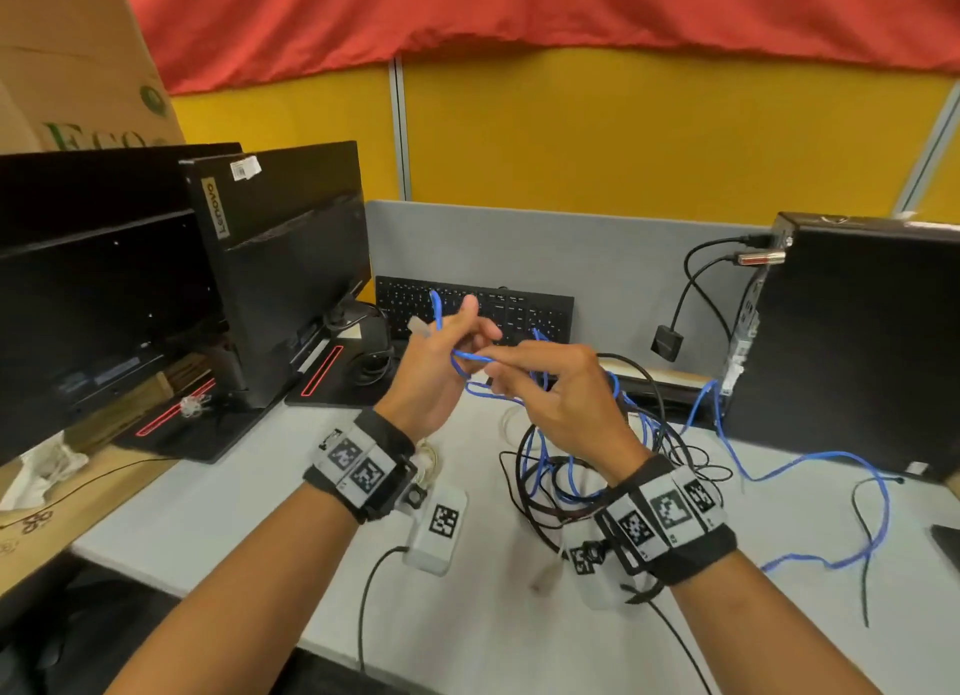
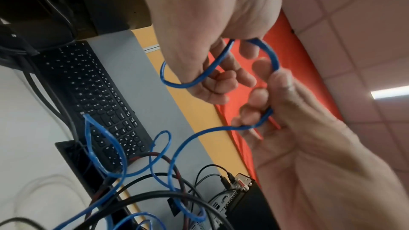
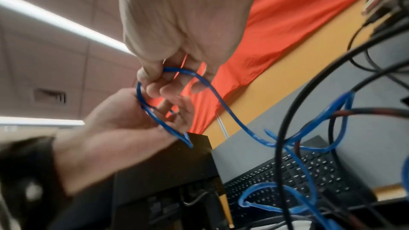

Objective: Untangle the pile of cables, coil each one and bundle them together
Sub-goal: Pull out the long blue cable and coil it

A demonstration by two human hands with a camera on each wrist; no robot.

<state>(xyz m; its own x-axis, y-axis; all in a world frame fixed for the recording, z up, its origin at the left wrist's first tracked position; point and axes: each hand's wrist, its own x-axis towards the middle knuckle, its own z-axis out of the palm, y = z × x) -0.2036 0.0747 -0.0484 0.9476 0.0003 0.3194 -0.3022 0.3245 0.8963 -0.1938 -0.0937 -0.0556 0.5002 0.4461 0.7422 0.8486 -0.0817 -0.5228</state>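
Observation:
A thin blue network cable (image 1: 470, 355) is stretched between both hands above the grey table (image 1: 249, 507). My left hand (image 1: 441, 367) grips it with curled fingers, and its clear plug end (image 1: 418, 328) sticks out behind the thumb. My right hand (image 1: 519, 377) pinches the same cable just to the right. In the left wrist view the blue cable (image 2: 274, 59) arcs from my left hand (image 2: 221, 83) to my right hand (image 2: 276, 97). It trails down into a tangle of blue, black and dark red cables (image 1: 561, 481) under my right wrist. The right wrist view shows my right hand (image 3: 168, 80) and left hand (image 3: 132, 120) on the loop.
A black keyboard (image 1: 519, 315) lies behind the hands. Two black monitors (image 1: 291, 257) stand at the left, and a black desktop PC (image 1: 841, 341) with plugged-in leads stands at the right. A white power adapter (image 1: 439, 523) sits under my left wrist. More blue cable (image 1: 810, 460) sprawls to the right.

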